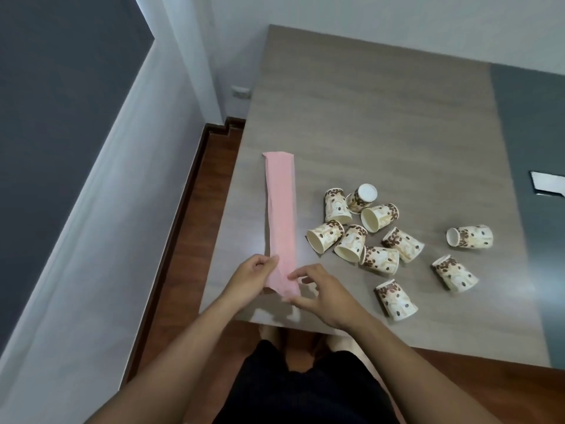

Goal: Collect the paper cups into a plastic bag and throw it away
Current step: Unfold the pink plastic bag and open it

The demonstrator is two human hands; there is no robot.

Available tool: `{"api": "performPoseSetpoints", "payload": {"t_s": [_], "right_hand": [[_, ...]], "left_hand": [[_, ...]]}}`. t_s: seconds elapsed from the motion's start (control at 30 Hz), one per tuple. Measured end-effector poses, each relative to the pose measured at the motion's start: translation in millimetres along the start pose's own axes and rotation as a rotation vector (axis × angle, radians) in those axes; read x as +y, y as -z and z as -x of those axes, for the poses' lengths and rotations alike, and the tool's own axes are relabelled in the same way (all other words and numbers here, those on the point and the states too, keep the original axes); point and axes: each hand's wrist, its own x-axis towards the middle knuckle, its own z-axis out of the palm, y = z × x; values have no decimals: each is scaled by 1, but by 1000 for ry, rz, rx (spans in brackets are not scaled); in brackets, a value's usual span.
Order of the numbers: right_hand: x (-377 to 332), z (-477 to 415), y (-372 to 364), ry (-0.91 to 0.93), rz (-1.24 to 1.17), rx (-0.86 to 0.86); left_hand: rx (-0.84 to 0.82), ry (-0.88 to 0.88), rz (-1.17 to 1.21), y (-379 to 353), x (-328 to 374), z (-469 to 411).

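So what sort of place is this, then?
Probably a plain room in a home or small office; I can't tell which. A wood-grain table stands by white walls, the floor is reddish wood, and a wall socket sits near the corner.

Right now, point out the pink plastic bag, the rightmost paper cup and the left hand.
pink plastic bag (280,206), head view, middle of the folded strip
rightmost paper cup (474,237), head view, its printed side wall
left hand (248,279), head view, back of the hand
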Motion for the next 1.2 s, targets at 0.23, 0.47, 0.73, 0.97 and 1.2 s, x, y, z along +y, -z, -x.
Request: {"api": "performPoseSetpoints", "payload": {"t_s": [0.23,0.47,0.73,0.97,1.2], "right_hand": [[-27,9,20,16,-254,215],[-24,7,53,-103,-559,518],[-41,13,72,-105,-602,512],[-61,17,69,51,-464,406],[-41,20,76,116,-146,483]], "left_hand": [[-111,-228,59,3,37,45],[365,-278,-87,21,46,49],[643,-365,-335,31,59,56],[364,-680,-827,5,83,64],[506,-429,-105,-5,101,57]]}}
